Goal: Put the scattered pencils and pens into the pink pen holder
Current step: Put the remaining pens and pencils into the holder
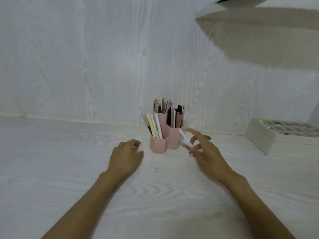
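The pink pen holder (163, 144) stands on the white table near the back wall. It has three hexagonal cups, and several pens and pencils stand in each. My left hand (125, 157) rests on the table just left of the holder, its fingers loosely curled and holding nothing. My right hand (204, 152) hovers just right of the holder and is blurred by motion. Its index finger points forward while its lower fingers pinch the bottom end of a white pen (182, 136). The pen tilts up beside the right cup.
A white wooden box (262, 140) with many small compartments of coloured bits sits at the right edge of the table. A white shelf (250, 16) overhangs at the top right. The wood-grain wall (103, 66) stands close behind the holder.
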`<state>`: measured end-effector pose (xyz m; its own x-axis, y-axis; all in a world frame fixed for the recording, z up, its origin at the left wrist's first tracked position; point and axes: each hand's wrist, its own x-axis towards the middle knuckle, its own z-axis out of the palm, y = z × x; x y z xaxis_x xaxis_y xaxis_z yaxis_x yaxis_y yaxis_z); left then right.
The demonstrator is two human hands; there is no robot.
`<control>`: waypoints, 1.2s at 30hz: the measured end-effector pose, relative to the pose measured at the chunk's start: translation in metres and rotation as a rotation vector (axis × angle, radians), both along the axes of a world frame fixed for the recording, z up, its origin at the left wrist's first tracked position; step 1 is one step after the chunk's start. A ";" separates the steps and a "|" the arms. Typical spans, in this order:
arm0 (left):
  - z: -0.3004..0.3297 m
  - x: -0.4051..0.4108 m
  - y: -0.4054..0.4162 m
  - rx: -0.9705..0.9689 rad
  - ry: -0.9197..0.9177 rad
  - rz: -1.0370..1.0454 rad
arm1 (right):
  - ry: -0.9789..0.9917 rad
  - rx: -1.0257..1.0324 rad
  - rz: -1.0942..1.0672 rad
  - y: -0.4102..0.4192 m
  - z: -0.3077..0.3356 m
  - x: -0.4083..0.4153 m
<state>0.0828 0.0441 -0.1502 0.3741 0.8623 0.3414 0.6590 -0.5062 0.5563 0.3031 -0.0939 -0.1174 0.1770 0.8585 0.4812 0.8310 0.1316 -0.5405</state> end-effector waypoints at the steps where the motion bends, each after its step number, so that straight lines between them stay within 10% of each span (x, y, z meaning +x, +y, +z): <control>1: 0.000 0.000 0.000 0.009 0.009 -0.002 | 0.167 0.045 0.031 0.000 0.009 -0.001; 7: -0.004 0.002 0.004 0.046 0.008 -0.005 | 0.779 0.199 0.104 0.012 0.067 -0.012; 17: -0.009 0.002 0.008 0.074 0.008 -0.041 | 0.319 0.651 -0.238 0.103 0.134 -0.041; 27: -0.011 0.000 0.009 0.083 -0.048 -0.063 | -0.427 0.220 -0.326 0.126 0.084 -0.035; 36: -0.012 0.000 0.009 0.091 -0.028 -0.052 | -0.252 0.106 -0.204 0.101 0.112 -0.015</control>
